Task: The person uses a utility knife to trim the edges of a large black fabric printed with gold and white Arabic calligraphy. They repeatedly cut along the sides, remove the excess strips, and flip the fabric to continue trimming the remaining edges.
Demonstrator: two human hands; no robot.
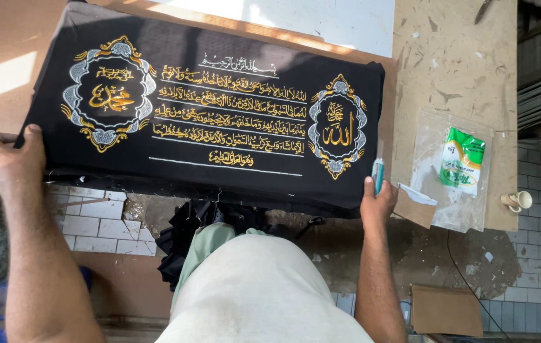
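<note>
left hand (pixel 7 159): fingers were curled tight on the left edge of the black cloth (pixel 220 171).
black cloth: it lay flat on the board, with gold and silver sewing.
right hand (pixel 377 203): it gripped the cloth's right bottom corner and a small blue pen (pixel 378 173).
clear bag (pixel 454 168): it lay on the table (pixel 454 57), holding a green packet (pixel 463 160).

Black cloth panel (pixel 220 121) with gold embroidery, stretched flat, slightly tilted
</note>
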